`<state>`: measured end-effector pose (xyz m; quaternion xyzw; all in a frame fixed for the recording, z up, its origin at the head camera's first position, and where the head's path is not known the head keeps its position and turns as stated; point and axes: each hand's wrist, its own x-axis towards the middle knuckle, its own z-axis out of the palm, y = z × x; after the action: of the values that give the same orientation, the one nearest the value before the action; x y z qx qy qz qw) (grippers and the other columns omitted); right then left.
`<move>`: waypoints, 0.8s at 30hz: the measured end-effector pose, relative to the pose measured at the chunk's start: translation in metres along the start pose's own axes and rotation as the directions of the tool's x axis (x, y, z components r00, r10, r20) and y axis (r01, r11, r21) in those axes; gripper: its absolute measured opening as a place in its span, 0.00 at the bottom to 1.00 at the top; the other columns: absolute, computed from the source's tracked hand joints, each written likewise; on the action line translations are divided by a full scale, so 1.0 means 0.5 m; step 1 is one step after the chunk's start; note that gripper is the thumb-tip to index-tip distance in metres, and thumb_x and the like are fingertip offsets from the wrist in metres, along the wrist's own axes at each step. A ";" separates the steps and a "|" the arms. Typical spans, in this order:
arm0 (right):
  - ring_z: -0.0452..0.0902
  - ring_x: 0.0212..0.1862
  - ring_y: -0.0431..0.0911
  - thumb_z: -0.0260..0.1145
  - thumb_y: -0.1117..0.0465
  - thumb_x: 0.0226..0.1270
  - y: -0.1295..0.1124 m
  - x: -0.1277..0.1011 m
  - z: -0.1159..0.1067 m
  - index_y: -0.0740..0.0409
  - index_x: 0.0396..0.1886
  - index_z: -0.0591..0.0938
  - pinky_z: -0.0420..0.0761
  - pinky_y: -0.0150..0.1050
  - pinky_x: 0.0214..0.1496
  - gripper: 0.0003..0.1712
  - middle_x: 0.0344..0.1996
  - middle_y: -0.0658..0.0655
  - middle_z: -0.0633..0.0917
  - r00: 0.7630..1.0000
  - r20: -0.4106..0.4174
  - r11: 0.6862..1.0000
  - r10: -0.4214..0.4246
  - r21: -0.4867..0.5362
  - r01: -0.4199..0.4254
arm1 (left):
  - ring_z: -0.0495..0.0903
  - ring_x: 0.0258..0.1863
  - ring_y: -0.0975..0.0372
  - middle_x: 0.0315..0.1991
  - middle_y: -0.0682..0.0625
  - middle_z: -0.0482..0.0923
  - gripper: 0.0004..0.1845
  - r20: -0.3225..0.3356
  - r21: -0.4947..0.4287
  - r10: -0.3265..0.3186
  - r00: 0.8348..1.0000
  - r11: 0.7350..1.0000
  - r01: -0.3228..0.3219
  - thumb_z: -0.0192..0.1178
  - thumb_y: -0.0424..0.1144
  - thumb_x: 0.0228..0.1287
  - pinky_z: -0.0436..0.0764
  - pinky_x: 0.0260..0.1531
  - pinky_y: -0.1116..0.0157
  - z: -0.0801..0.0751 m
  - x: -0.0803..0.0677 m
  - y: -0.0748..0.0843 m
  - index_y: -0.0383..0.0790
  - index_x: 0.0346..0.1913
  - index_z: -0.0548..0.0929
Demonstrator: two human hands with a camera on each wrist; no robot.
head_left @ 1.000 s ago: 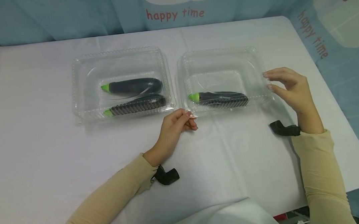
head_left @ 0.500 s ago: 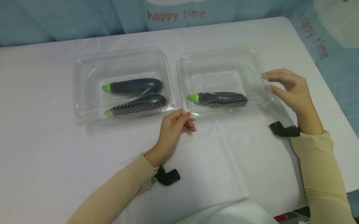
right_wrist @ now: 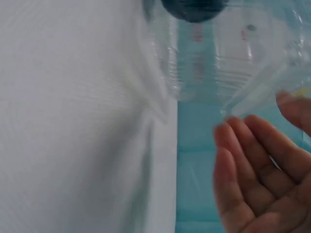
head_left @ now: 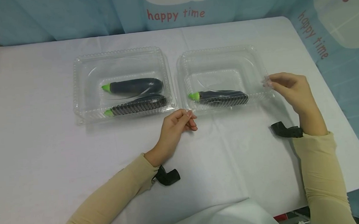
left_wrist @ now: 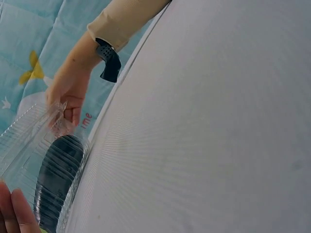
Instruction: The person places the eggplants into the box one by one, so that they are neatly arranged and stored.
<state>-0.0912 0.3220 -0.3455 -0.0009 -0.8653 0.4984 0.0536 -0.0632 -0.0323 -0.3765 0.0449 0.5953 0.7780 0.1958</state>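
A clear plastic clamshell box [head_left: 213, 62] holds one dark eggplant with a green stem end [head_left: 222, 97] along its front side. My left hand [head_left: 176, 127] pinches the box's front left corner between thumb and fingers. At the right rim, my right hand [head_left: 293, 90] pinches the plastic edge with thumb and fingertips. The right wrist view shows the eggplant's rounded end [right_wrist: 194, 7] through the plastic, with the right hand's fingers [right_wrist: 243, 160] at the rim. Only the left hand's fingertips [left_wrist: 22, 208] appear in the left wrist view.
A second clear box [head_left: 120, 66] stands to the left, with two eggplants [head_left: 136, 86] inside. Both boxes are on a table with a white cloth [head_left: 64, 163]. A blue printed curtain [head_left: 88, 15] hangs behind the table and along its right side.
My right thumb and fingers have come together on the box's right edge. The box's front edge has shifted slightly upward in the head view. My left hand stays at the corner.
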 end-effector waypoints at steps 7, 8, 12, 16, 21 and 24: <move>0.82 0.29 0.40 0.54 0.76 0.68 0.013 -0.003 -0.028 0.63 0.38 0.87 0.81 0.28 0.35 0.16 0.30 0.52 0.87 0.942 0.333 0.922 0.045 0.350 -0.167 | 0.79 0.29 0.61 0.26 0.47 0.77 0.17 -0.010 -0.004 0.001 1.000 1.000 -0.001 0.49 0.36 0.73 0.82 0.37 0.63 -0.002 0.001 -0.001 0.20 0.39 0.77; 0.82 0.28 0.41 0.52 0.78 0.67 0.015 -0.003 -0.028 0.66 0.38 0.86 0.81 0.29 0.34 0.16 0.29 0.54 0.87 0.933 0.360 0.900 0.017 0.402 -0.171 | 0.79 0.29 0.61 0.26 0.47 0.77 0.17 -0.011 -0.008 0.001 1.000 1.000 -0.001 0.49 0.36 0.73 0.82 0.37 0.63 -0.002 0.000 0.000 0.20 0.39 0.77; 0.81 0.27 0.45 0.46 0.83 0.66 0.022 -0.002 -0.025 0.75 0.38 0.83 0.82 0.32 0.32 0.17 0.26 0.59 0.85 0.909 0.410 0.822 -0.068 0.539 -0.182 | 0.79 0.28 0.61 0.26 0.48 0.77 0.15 -0.011 -0.017 0.007 1.000 1.000 -0.007 0.49 0.34 0.71 0.81 0.37 0.63 -0.002 -0.002 0.003 0.19 0.40 0.76; 0.81 0.26 0.44 0.45 0.81 0.68 0.020 0.004 -0.014 0.72 0.35 0.84 0.81 0.32 0.30 0.19 0.25 0.58 0.85 0.922 0.386 0.775 -0.023 0.590 -0.228 | 0.80 0.28 0.62 0.28 0.44 0.77 0.13 -0.011 -0.023 0.012 1.000 1.000 -0.012 0.49 0.31 0.70 0.82 0.38 0.64 -0.003 0.000 0.003 0.18 0.40 0.75; 0.81 0.24 0.44 0.49 0.76 0.71 0.007 0.026 0.009 0.71 0.31 0.85 0.81 0.32 0.30 0.18 0.25 0.57 0.84 0.945 0.320 0.717 0.070 0.643 -0.271 | 0.80 0.29 0.62 0.33 0.39 0.77 0.13 -0.026 -0.022 0.028 0.999 0.999 -0.029 0.49 0.31 0.72 0.82 0.39 0.63 -0.006 0.005 0.001 0.19 0.39 0.75; 0.80 0.23 0.44 0.49 0.76 0.70 0.002 0.041 0.021 0.72 0.29 0.85 0.81 0.32 0.29 0.17 0.23 0.58 0.83 0.954 0.285 0.696 0.093 0.667 -0.267 | 0.80 0.28 0.62 0.30 0.43 0.77 0.13 -0.036 -0.032 0.028 0.999 0.999 -0.029 0.49 0.32 0.72 0.82 0.39 0.63 -0.007 0.006 0.000 0.20 0.40 0.76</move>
<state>-0.1129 0.3148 -0.3499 -0.0084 -0.6085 0.7873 -0.0996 -0.0669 -0.0343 -0.3782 0.0361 0.5852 0.7910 0.1747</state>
